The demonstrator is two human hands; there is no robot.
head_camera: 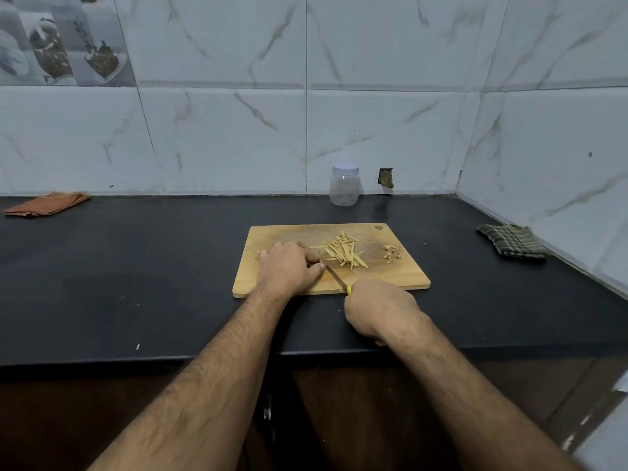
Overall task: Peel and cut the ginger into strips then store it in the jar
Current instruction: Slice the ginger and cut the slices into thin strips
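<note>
We've a pile of ginger strips (344, 253) cut; our right hand (380, 312) grips the knife (336, 277), left hand (289, 266) pins the last piece, jar (344, 185) unfilled.

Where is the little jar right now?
The jar stands at the back of the counter against the wall, just behind the cutting board, its lid on.

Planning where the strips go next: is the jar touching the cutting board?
Apart. The head view shows bare black counter between the jar and the cutting board's far edge.

Left hand (289, 266) presses palm-down with curled fingers; right hand (379, 309) is fisted.
</note>
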